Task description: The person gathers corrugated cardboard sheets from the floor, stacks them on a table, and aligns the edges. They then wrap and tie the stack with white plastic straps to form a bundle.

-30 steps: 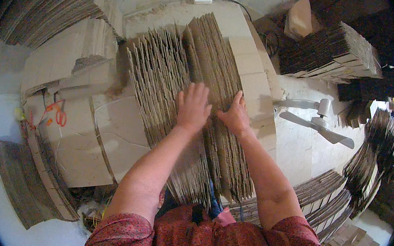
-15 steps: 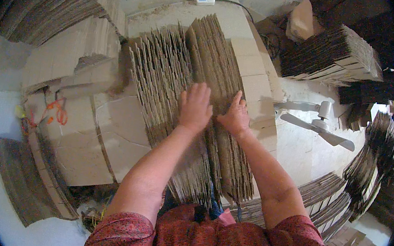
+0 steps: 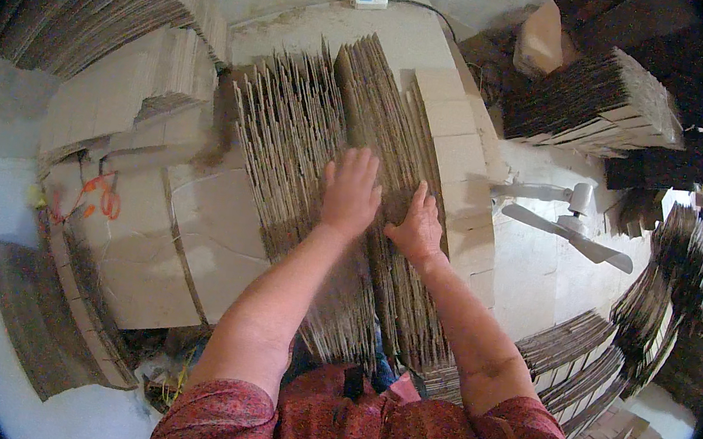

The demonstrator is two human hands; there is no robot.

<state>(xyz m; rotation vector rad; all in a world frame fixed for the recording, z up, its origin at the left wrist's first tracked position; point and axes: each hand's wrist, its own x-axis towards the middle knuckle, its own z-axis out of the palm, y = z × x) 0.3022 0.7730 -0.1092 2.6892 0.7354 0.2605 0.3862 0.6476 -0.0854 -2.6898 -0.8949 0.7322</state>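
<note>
Two long rows of brown cardboard pieces stand on edge side by side in front of me. The left row (image 3: 284,123) has uneven, jagged top edges, while the right row (image 3: 379,100) is packed more tightly. My left hand (image 3: 352,193) lies palm down on the inner side of the left row, its fingers extended and pointing away from me. On the right row rests my right hand (image 3: 418,228), fingers stretched forward and thumb spread toward the left hand. Neither hand is wrapped around a piece. The undersides of both palms are hidden.
A flat cardboard surface (image 3: 218,229) lies left of the rows. Beyond stands a tall cardboard stack (image 3: 106,5); another stack (image 3: 603,101) is at far right. A grey-bladed fan (image 3: 571,220) is to the right. A small white device (image 3: 370,0) with a cable lies at the back.
My right hand has slid slightly toward me. The right row's far right side has spread outward a little, showing more edges there. My left hand has stayed nearly in place.
</note>
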